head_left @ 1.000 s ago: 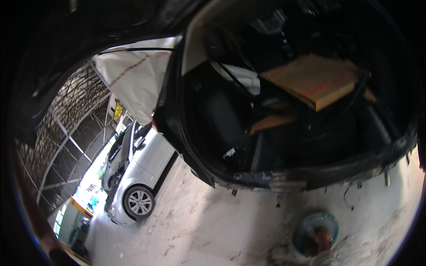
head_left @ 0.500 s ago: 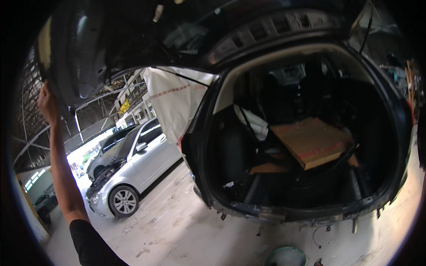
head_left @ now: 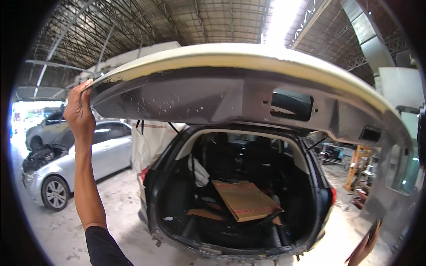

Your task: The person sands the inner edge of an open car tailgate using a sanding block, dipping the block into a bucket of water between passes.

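Observation:
A raised car tailgate (head_left: 186,95), dark inside with a pale yellowish outer edge, spans the upper part of the view. My left hand (head_left: 80,106) is at its left corner, fingers closed over the edge and the arm stretched upward. Low on the right, my right hand (head_left: 367,244) is raised with its fingers straight and somewhat blurred; nothing shows in it. Below the tailgate gapes the dark car's cargo opening (head_left: 153,208). A flat cardboard box (head_left: 246,199) lies inside, beside a white cloth-like piece (head_left: 200,172).
At the left stands a silver car (head_left: 84,157) with its engine bay exposed. A white sheet (head_left: 148,148) hangs behind the dark car's left side. Wooden shelving (head_left: 357,166) stands at the right, under a metal-trussed roof (head_left: 213,24).
The view has tilted up and straightened, showing the tailgate's whole edge and the roof. My right hand has come in at the lower right. My left hand stays on the tailgate's edge.

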### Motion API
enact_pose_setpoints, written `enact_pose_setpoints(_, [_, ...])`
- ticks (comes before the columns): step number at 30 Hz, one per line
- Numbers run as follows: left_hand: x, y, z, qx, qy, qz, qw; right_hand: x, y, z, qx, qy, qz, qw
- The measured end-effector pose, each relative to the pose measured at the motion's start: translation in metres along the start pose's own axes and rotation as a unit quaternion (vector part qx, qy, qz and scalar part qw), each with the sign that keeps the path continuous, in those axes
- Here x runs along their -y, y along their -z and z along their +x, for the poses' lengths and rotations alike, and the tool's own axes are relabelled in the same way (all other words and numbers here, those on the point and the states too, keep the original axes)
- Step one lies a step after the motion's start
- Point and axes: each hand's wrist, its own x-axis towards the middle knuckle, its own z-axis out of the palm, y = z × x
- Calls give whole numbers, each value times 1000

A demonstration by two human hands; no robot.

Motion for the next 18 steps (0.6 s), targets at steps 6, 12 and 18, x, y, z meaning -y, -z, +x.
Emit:
enact_pose_setpoints(6, [-15,-5,21,50,-59,-2,997,216,-40,188,-133,468,-56,872])
enact_pose_setpoints(12, [-7,-24,41,27,-48,-15,998,341,-56,222,-184,531,-12,827])
enact_pose_setpoints(18, [13,-82,109,-18,-63,-50,997,370,-86,268,-230,534,1,813])
